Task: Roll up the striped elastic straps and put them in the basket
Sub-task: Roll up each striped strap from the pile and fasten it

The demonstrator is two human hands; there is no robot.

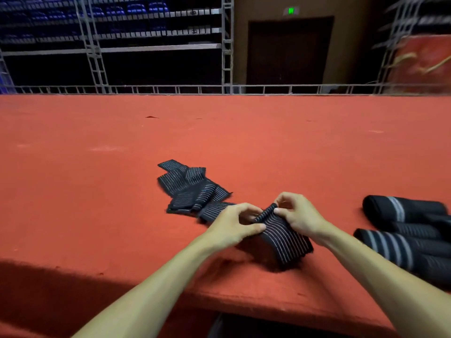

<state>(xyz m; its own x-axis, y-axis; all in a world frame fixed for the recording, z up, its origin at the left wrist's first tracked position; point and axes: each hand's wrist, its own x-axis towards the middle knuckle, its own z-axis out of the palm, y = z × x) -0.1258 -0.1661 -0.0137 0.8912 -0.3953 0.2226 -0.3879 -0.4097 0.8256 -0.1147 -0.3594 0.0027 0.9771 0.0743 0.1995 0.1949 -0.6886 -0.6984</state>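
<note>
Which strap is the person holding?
The thin-striped strap at the middle, pinched by the left hand and right hand. The wide-striped rolls at the right lie untouched.

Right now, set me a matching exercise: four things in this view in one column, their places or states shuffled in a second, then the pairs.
1. black elastic strap with thin white stripes
2. black rolled bands with broad grey stripes
3. red cloth table cover
4. green lit sign

A. above the dark doorway
B. spread beneath the strap and bands
C. pinched by left hand and right hand
D. resting at the right, untouched

Pairs: 1-C, 2-D, 3-B, 4-A
</note>
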